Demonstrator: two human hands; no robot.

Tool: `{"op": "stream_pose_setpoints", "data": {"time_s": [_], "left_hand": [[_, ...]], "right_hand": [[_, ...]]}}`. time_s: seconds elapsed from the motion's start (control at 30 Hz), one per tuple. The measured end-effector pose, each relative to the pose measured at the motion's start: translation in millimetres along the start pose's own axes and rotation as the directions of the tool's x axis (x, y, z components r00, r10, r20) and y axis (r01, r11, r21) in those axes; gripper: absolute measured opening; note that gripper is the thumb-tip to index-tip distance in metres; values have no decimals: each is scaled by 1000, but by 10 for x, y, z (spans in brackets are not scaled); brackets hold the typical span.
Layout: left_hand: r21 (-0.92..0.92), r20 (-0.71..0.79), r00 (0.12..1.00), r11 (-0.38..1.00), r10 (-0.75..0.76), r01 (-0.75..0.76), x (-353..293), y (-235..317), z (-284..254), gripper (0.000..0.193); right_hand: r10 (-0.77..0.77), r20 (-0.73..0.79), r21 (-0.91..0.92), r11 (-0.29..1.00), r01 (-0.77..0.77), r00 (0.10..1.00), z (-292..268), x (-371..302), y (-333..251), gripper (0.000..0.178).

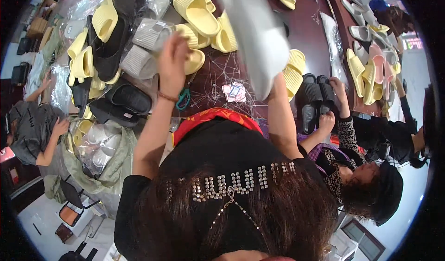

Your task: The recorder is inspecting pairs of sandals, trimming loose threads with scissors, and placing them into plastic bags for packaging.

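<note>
My right hand (278,88) grips a pale grey slipper (264,43), smeared by motion, held up over the table with its far end pointing away from me. My left hand (173,64) is raised beside a grey ribbed pair of slippers (144,38) wrapped in clear plastic. Its fingers look apart and hold nothing, though they are a little blurred. Yellow slippers (199,15) lie heaped just beyond it. Between my arms, teal-handled scissors (183,98), loose clear plastic ties (215,82) and small printed tags (235,92) rest on the dark red table (301,29).
Black slippers (132,98) and more yellow ones crowd the left side. An open green sack (118,156) with slippers stands at the lower left. At right, a co-worker's hands (327,122) handle black slippers (309,96). Beyond lie rows of yellow, pink and grey slippers (378,66).
</note>
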State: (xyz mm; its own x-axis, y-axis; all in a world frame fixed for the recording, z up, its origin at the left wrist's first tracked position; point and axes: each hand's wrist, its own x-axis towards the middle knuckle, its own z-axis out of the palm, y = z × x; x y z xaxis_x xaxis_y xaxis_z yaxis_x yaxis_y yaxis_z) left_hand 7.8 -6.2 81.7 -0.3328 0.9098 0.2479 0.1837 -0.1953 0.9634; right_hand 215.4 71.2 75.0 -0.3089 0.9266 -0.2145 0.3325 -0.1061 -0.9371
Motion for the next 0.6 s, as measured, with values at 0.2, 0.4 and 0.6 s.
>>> {"op": "stream_pose_setpoints", "data": {"time_s": [0.2, 0.4, 0.6], "left_hand": [[-236, 237, 857, 828, -458, 508, 288, -99, -465, 40], [-235, 237, 916, 896, -322, 376, 88, -499, -396, 43], [-195, 58, 943, 923, -328, 333, 8, -602, -611, 43]], "right_hand": [[-690, 271, -169, 652, 739, 671, 163, 42, 180, 41], [-622, 351, -97, 719, 688, 700, 383, -154, 425, 40], [-525, 184, -45, 840, 541, 831, 470, -208, 658, 37]]}}
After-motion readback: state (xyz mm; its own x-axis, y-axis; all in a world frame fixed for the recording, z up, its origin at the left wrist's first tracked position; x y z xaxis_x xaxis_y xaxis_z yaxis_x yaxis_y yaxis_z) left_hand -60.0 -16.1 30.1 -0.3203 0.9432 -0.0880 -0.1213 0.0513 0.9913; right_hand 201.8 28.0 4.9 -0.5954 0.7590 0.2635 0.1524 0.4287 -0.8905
